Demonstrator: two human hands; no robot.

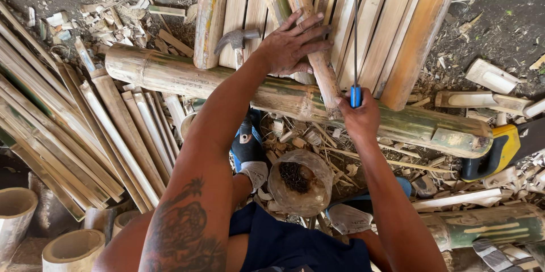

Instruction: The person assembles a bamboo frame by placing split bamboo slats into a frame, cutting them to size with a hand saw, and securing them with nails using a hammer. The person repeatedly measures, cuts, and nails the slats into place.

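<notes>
left hand (295, 45) spread flat on bamboo slat (318, 62); right hand (360, 116) gripping, seemingly, a thin blue-handled tool (356, 95)

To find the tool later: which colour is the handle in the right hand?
Blue. The handle in the right hand shows best in the head view.

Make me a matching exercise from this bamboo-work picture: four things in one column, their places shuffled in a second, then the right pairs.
1. left hand
2. right hand
3. hammer
4. bag of nails

A. on the ground between the feet
B. gripping a blue-handled tool
C. pressed flat on a split bamboo slat
D. lying on the slats just left of the left wrist

Pairs: 1-C, 2-B, 3-D, 4-A
</notes>
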